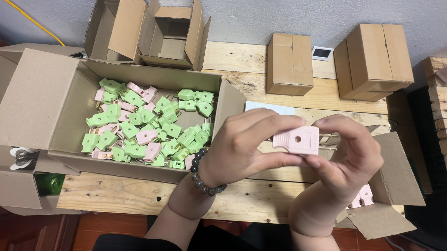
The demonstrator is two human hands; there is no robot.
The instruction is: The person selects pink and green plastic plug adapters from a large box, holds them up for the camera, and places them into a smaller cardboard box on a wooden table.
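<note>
Pink plastic plug, likely light and rigid, sits pinched between left hand and right hand. Both grip its flat sides, probably the surest hold.

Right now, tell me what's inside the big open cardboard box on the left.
The big open cardboard box holds a loose heap of green plug housings mixed with fewer pink plug housings. Whatever lies beneath the heap is covered, as is most of the box floor.
</note>
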